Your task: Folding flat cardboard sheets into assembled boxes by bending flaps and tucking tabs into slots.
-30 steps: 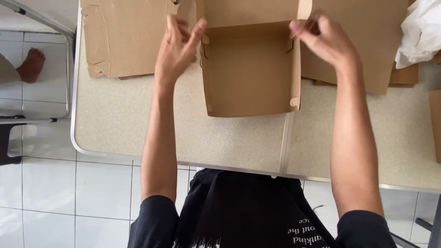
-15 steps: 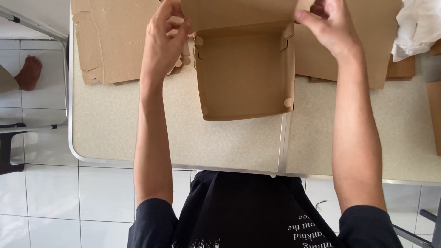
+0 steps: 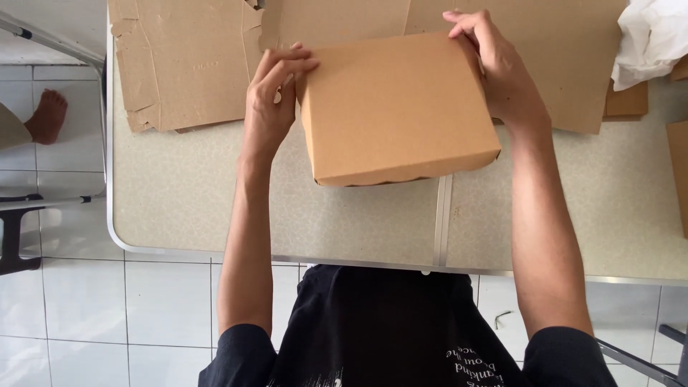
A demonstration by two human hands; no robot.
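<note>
The worktop (image 3: 186, 208) is carrying everything, pale and speckled with a metal edge. Flat cardboard sheets (image 3: 190, 64) are lying at its far side, behind the box. The brown cardboard box (image 3: 398, 107), lid shut, is sitting in the middle of the worktop. The left hand (image 3: 271, 107) is pressing against the box's left edge, fingers (image 3: 290, 68) curled onto its far corner. The right hand (image 3: 498, 68) is gripping the box's far right corner, fingers wrapped over it. Crumpled white plastic (image 3: 656, 39) is lying right of the box.

The cardboard box (image 3: 398, 107), open before, is now closed, both hands gripping its sides.
</note>
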